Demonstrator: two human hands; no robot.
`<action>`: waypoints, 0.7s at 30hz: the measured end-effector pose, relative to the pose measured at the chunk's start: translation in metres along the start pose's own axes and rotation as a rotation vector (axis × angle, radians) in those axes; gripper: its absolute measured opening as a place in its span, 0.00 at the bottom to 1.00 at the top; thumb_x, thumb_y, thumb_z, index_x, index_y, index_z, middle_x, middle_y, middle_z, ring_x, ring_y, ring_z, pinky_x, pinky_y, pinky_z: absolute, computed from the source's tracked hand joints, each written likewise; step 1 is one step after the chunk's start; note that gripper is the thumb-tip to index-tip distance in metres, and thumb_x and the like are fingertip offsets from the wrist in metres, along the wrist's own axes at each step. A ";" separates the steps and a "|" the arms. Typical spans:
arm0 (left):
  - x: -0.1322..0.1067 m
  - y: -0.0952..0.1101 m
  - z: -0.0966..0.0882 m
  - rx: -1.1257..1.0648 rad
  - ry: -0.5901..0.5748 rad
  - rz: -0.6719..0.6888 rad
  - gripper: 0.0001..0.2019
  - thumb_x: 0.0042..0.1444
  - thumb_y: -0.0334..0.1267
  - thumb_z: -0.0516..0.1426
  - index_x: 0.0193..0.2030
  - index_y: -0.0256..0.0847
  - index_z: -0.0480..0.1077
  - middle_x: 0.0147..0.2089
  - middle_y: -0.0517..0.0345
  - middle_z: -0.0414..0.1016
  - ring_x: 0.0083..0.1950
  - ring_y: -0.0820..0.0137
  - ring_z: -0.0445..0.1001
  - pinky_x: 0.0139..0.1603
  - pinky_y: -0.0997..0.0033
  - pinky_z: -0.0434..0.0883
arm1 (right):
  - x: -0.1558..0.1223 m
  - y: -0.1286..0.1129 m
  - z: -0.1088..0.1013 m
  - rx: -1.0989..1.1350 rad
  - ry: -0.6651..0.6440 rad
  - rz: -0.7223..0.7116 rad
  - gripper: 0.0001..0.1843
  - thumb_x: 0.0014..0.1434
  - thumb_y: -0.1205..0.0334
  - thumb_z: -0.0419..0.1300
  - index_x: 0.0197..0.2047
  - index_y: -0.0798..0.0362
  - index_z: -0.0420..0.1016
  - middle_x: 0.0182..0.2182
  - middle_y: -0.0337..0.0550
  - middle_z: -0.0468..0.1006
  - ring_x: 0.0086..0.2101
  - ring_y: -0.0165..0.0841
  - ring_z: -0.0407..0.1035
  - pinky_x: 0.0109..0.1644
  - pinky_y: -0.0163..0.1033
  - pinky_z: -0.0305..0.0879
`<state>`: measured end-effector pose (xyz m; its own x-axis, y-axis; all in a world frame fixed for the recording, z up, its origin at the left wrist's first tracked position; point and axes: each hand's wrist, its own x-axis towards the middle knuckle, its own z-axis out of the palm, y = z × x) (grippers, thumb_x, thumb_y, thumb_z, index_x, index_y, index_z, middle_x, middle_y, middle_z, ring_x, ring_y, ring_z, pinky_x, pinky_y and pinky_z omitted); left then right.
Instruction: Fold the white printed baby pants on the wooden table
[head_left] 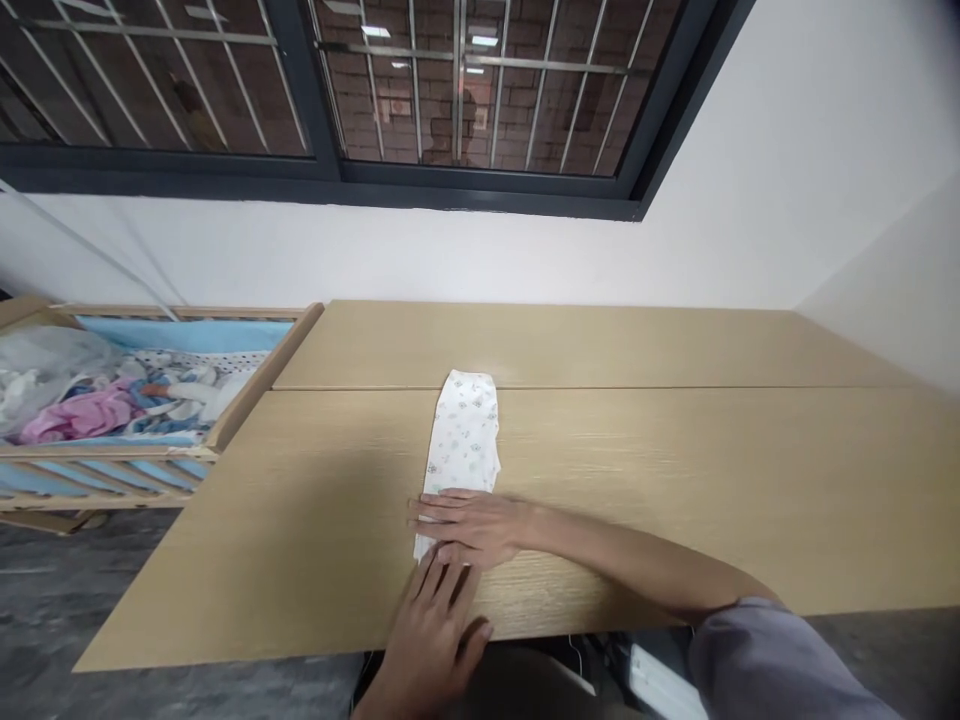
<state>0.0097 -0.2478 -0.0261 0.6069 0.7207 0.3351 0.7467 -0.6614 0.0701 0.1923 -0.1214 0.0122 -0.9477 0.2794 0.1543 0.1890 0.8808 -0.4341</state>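
A white piece of baby clothing, folded into a long narrow strip and printed with small grey and green motifs, lies flat on the wooden table. Its outline resembles folded trousers, though I cannot be sure of the kind. Across its lower part rests my right hand, palm down with the fingers stretched out to the left. My left hand is at the near end, its fingers extended and their tips at the cloth's lower edge beside my right hand. Both hands cover part of that near end.
The light wooden table has a seam running across it and meets a white wall. To the left stands a wooden crib with blue lining, holding a heap of clothes and a plastic bag. A dark-framed barred window is above.
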 end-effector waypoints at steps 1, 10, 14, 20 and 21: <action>0.001 0.000 -0.001 0.001 0.003 0.001 0.30 0.65 0.51 0.55 0.71 0.43 0.62 0.66 0.47 0.71 0.67 0.50 0.69 0.64 0.51 0.70 | -0.001 0.007 0.003 -0.006 -0.008 0.011 0.32 0.74 0.52 0.48 0.76 0.52 0.50 0.73 0.50 0.52 0.72 0.36 0.42 0.75 0.46 0.42; 0.007 0.006 -0.013 0.081 -0.011 0.013 0.37 0.63 0.49 0.56 0.76 0.38 0.51 0.75 0.47 0.55 0.74 0.47 0.57 0.65 0.53 0.67 | 0.007 0.137 -0.049 -0.094 0.033 0.372 0.33 0.70 0.46 0.53 0.74 0.44 0.54 0.74 0.42 0.46 0.73 0.39 0.41 0.76 0.49 0.34; 0.005 0.006 -0.011 0.065 -0.034 0.000 0.38 0.63 0.49 0.55 0.76 0.40 0.49 0.75 0.47 0.54 0.74 0.49 0.58 0.65 0.53 0.68 | 0.009 0.177 -0.069 -0.089 0.102 0.477 0.33 0.69 0.50 0.55 0.74 0.46 0.56 0.73 0.41 0.51 0.72 0.37 0.44 0.76 0.44 0.35; 0.008 0.008 -0.009 0.019 -0.004 -0.023 0.37 0.63 0.48 0.56 0.76 0.42 0.50 0.75 0.48 0.57 0.73 0.49 0.60 0.65 0.53 0.69 | 0.011 0.183 -0.072 -0.136 0.127 0.451 0.36 0.68 0.50 0.56 0.75 0.49 0.54 0.74 0.44 0.48 0.72 0.38 0.43 0.76 0.45 0.36; 0.009 0.006 -0.010 -0.004 -0.002 -0.025 0.36 0.64 0.47 0.55 0.76 0.42 0.50 0.74 0.49 0.58 0.72 0.50 0.61 0.65 0.53 0.69 | 0.012 0.179 -0.072 -0.135 0.127 0.464 0.35 0.68 0.51 0.56 0.74 0.49 0.54 0.74 0.44 0.48 0.72 0.38 0.43 0.76 0.45 0.36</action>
<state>0.0172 -0.2475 -0.0126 0.5885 0.7375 0.3312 0.7607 -0.6439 0.0821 0.2331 0.0673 0.0006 -0.7189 0.6902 0.0826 0.6227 0.6922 -0.3648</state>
